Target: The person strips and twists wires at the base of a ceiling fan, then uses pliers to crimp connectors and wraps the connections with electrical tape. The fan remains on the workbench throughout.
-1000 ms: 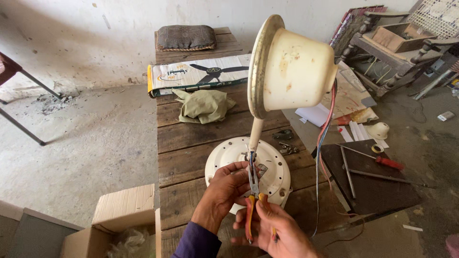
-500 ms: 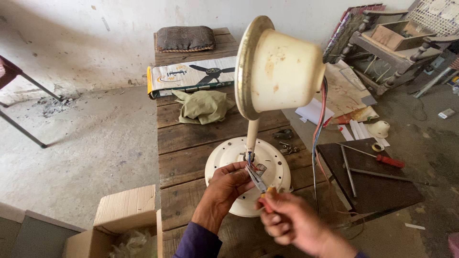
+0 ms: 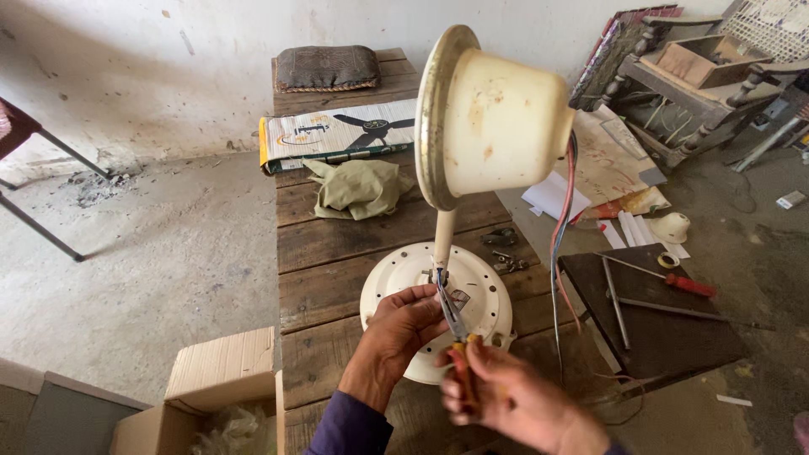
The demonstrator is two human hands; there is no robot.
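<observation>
A cream fan motor housing [image 3: 497,118] stands on a thin stem above a round cream base [image 3: 484,291] on a wooden bench [image 3: 337,244]. My left hand [image 3: 400,333] rests on the base at the foot of the stem, fingers around the spot. My right hand [image 3: 506,396] grips orange-handled pliers [image 3: 455,324], whose jaws reach the stem's bottom. Coloured wires [image 3: 560,236] hang from the housing down past the bench edge.
On the bench lie a green rag [image 3: 354,187], a flat printed carton [image 3: 337,133], a dark cushion [image 3: 327,67] and small metal parts [image 3: 501,248]. A dark board [image 3: 666,337] to the right carries a red screwdriver [image 3: 674,278]. An open cardboard box [image 3: 211,396] sits at lower left.
My right hand has shifted right and lower with the pliers, which now tilt toward the stem's foot. The fan housing appears turned slightly to the left.
</observation>
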